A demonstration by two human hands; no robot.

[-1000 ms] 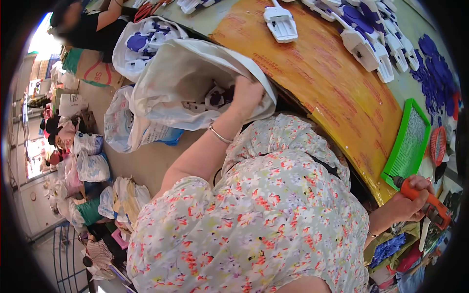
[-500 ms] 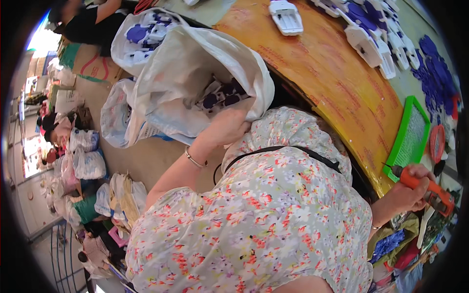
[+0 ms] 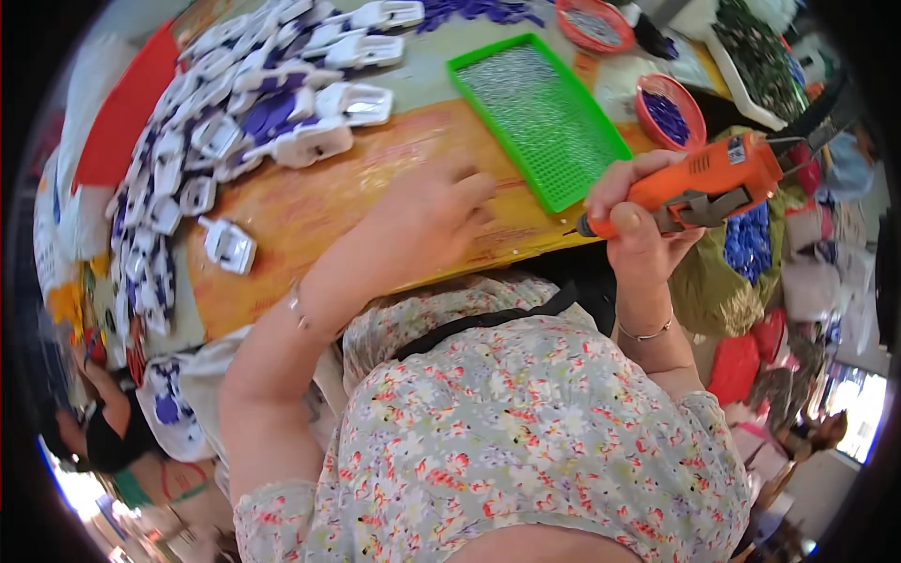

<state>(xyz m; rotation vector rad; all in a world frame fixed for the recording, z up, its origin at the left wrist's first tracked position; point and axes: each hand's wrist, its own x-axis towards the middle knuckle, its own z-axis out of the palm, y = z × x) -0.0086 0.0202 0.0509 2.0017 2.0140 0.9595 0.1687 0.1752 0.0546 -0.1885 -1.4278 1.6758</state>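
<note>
My right hand (image 3: 640,223) is wrapped round an orange electric screwdriver (image 3: 718,176), its thin bit pointing left over the table's near edge. My left hand (image 3: 427,220) hovers above the orange-brown table covering (image 3: 310,211), slightly blurred. Its fingers are loosely bent and apart, with nothing visible in them. Just beyond and to the right of it lies a green tray (image 3: 542,178) holding many small silvery pieces, probably screws. One white plastic part (image 3: 228,246) lies alone to the left. Behind it spreads a heap of white and purple plastic parts (image 3: 272,113).
A red basket of purple pieces (image 3: 699,141) stands right of the tray, and another red basket (image 3: 560,19) is farther back. Purple parts (image 3: 479,11) lie at the far edge. White bags (image 3: 202,380) are at lower left; a sack of blue pieces (image 3: 699,291) stands at right.
My view has swung from the white bag at the left to the table. My left hand has left the bag's rim and is over the table. The screwdriver stays in my right hand.
</note>
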